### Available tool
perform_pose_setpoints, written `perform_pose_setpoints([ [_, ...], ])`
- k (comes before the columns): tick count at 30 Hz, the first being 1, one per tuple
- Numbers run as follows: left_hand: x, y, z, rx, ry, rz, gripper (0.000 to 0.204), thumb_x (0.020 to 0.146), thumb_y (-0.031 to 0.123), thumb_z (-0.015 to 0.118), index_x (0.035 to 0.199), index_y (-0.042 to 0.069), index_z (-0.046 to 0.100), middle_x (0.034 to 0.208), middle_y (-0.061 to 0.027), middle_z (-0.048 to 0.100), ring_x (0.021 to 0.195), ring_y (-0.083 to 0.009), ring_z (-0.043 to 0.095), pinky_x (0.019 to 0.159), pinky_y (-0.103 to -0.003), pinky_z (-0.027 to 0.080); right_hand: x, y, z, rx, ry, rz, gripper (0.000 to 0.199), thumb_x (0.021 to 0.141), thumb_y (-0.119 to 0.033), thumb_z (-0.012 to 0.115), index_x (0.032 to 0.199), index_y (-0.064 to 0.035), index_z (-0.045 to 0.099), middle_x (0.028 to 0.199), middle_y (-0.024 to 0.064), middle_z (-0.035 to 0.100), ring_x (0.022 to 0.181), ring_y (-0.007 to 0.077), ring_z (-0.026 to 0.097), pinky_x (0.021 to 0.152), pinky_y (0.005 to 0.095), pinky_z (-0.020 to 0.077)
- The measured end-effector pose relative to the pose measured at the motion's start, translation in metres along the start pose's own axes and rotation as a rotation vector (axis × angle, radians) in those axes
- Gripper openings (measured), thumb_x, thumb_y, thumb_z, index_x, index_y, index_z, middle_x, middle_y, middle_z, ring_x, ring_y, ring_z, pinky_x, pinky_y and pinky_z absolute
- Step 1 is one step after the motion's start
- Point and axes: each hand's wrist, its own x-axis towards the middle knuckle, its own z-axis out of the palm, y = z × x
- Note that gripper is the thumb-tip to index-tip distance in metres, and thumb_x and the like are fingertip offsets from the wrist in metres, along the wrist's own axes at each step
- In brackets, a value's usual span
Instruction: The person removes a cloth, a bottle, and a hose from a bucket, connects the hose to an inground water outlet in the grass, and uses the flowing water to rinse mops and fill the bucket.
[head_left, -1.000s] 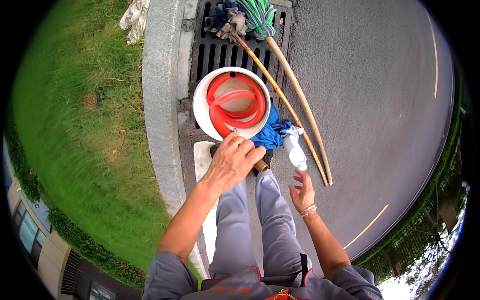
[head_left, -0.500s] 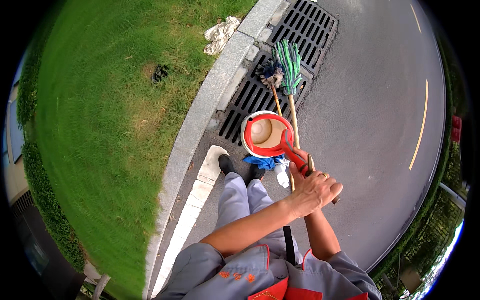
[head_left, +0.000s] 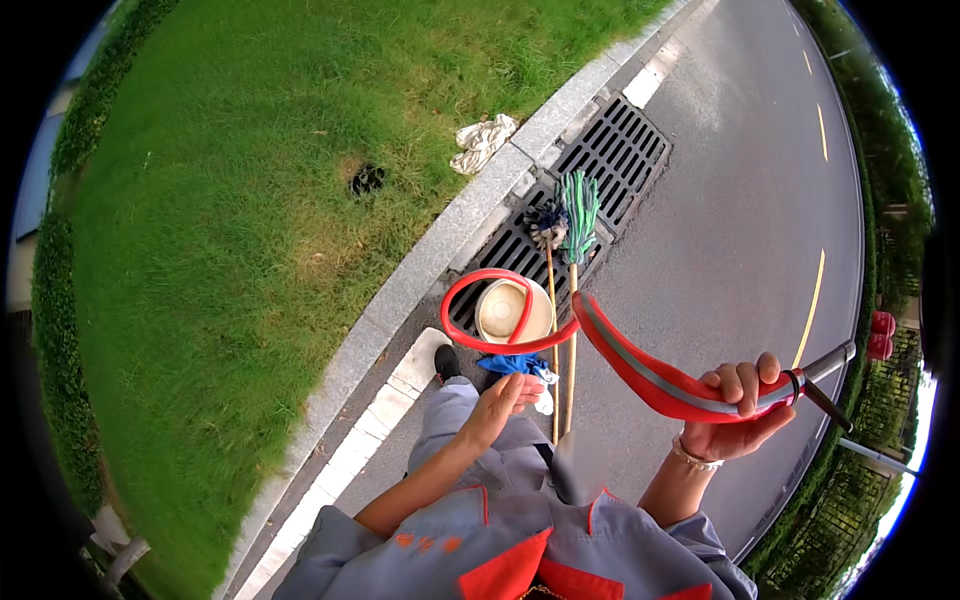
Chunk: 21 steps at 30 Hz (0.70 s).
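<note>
My right hand (head_left: 737, 412) grips the end of a flat red hose with a grey stripe (head_left: 640, 368), near its metal nozzle (head_left: 822, 365). The hose curves left and loops in the air above a white bucket (head_left: 512, 312) that stands on the road. My left hand (head_left: 503, 400) hovers empty in front of me, fingers loosely apart, just above my knees. A blue cloth (head_left: 512, 364) and a white spray bottle (head_left: 544, 398) lie by the bucket.
Two mops (head_left: 566, 225) with wooden handles lie across a storm drain grate (head_left: 590, 185) beside the kerb (head_left: 430, 265). A pale rag (head_left: 482, 142) sits on the grass edge. Grass fills the left, asphalt road with yellow lines the right.
The red hose has come out of the bucket, lifted up and to the right in my right hand. My left hand has let go and drawn back. The view has swung toward the road.
</note>
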Motion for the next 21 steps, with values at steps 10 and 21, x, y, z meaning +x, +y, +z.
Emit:
perform_pose_setpoints([
  [10, 0.004, 0.142, -0.061, -1.260, -0.264, 0.509, 0.055, 0.096, 0.038, 0.045, 0.124, -0.010, 0.045, 0.122, -0.0194, 0.054, 0.110, -0.0250, 0.056, 0.097, -0.036, 0.047, 0.072, 0.006, 0.102, 0.505, -0.121, 0.174, 0.046, 0.100, -0.028, 0.040, 0.127, 0.0076, 0.029, 0.065, 0.0059, 0.048, 0.038, 0.0090, 0.047, 0.035, 0.0206, 0.0427],
  [21, -0.133, 0.236, -0.317, -1.385, 0.372, 1.144, 0.021, 0.092, 0.018, 0.060, 0.094, -0.002, 0.051, 0.086, -0.0105, 0.059, 0.073, -0.0190, 0.063, 0.070, -0.029, 0.059, 0.189, -0.019, 0.040, 0.212, 0.162, 0.020, 0.058, 0.098, -0.017, 0.046, 0.141, 0.0083, 0.017, 0.086, 0.0070, 0.044, 0.044, 0.0062, 0.039, 0.039, 0.0201, 0.0385],
])
